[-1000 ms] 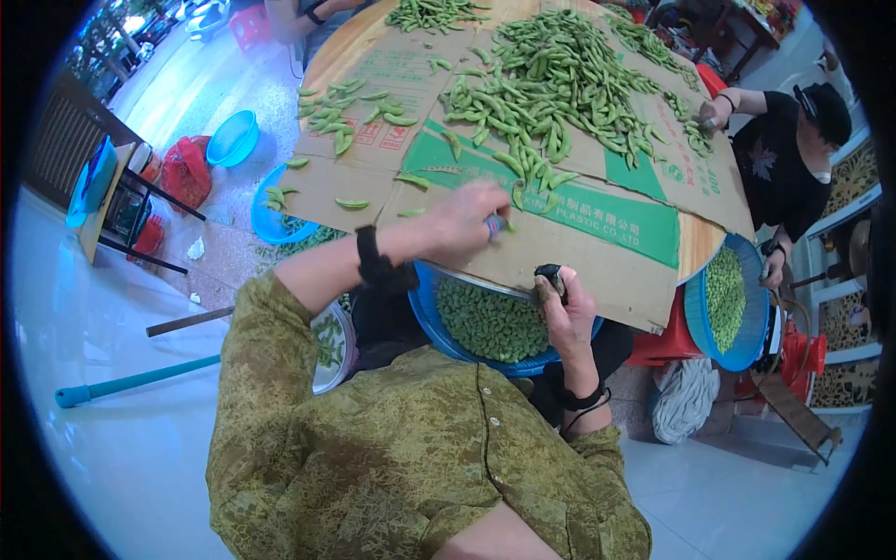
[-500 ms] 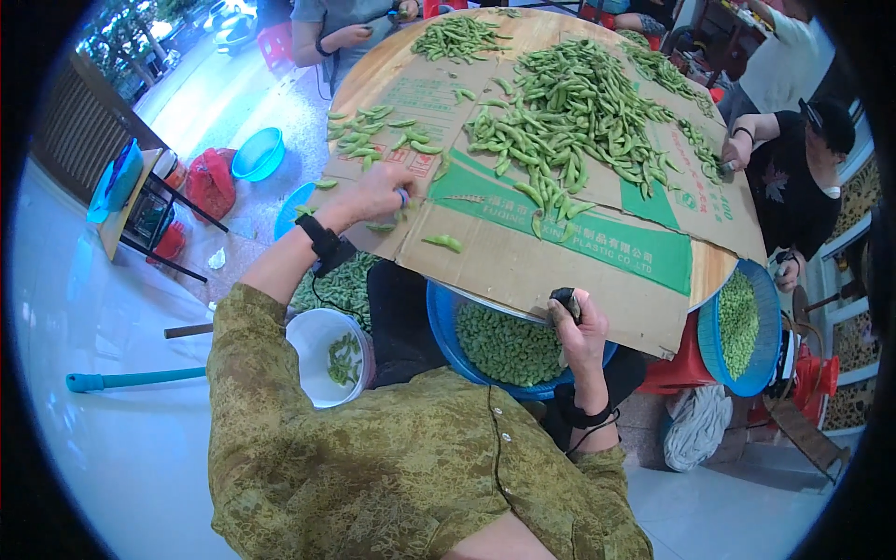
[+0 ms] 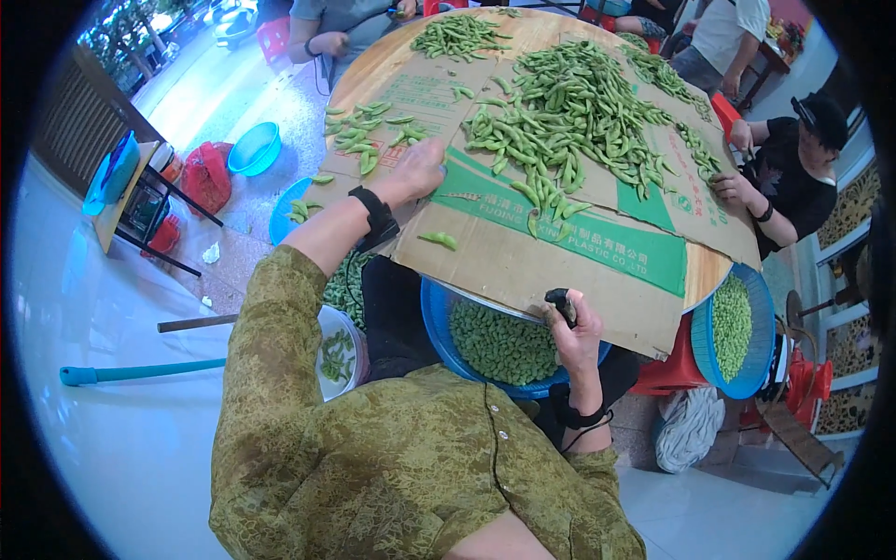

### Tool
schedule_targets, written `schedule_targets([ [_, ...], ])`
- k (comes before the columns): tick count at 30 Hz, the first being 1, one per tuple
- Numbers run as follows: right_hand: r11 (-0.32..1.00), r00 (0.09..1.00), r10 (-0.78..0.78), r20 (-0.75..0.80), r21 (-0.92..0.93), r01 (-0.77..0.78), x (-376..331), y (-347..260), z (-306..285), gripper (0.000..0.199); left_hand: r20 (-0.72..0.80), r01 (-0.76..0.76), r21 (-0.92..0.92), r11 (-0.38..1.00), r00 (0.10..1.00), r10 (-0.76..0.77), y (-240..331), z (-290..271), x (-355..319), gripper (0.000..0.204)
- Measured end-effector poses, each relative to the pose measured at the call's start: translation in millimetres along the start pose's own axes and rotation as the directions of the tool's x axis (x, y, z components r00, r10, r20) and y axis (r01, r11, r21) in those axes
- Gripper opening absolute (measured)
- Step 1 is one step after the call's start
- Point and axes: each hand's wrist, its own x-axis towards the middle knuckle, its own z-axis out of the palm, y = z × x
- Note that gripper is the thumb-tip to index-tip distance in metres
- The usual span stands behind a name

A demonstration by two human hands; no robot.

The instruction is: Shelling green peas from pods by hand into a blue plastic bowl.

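My left hand is over the cardboard sheet on the round table, next to a loose group of green bean pods. Its fingers are curled in; whatever they hold is hidden. At the cardboard's near edge, my right hand is closed around a small black object whose kind I cannot make out. One single pod lies on the cardboard between my hands. Farther off rises a large heap of pods. Below the table edge, a blue basket holds shelled green beans.
A white bucket with some pods stands by my left side. At the right is another blue basket of beans. A person in black works at the table's right; another in grey is at the far left. A teal-tipped pole lies at left.
My left hand has moved right and slightly up across the cardboard. My right hand stays near the edge. The person in black has brought both hands to the table edge.
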Motion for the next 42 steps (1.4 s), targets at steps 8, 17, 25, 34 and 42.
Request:
schedule_targets([
  [8,0.999,0.999,-0.027,-0.038,0.028,0.029,0.9,4.4,-2.5,0.012,0.123,0.059,0.171,0.983,0.989,-0.081,-25.0,-23.0,1.4,0.013],
  [17,0.994,0.955,-0.108,0.276,-0.004,0.113,0.1,-4.0,-12.4,0.012,0.216,-0.427,-0.036,0.904,0.880,0.424,43.8,-16.7,34.9,0.028],
  [25,0.998,0.993,-0.047,0.106,-0.034,0.051,1.7,-3.9,-4.1,0.016,0.141,-0.588,0.071,0.806,0.806,0.575,51.0,15.6,38.5,0.015],
  [34,0.904,0.980,0.180,0.084,0.379,-0.199,1.8,2.4,-10.3,0.045,0.015,-0.224,-0.458,0.861,0.966,0.259,111.9,10.4,-20.1,0.011],
  [42,0.871,0.967,0.253,-0.037,0.443,-0.211,-5.8,-14.3,4.7,0.031,0.417,0.338,-0.892,0.300,0.872,0.256,165.9,8.2,-93.2,0.014],
])
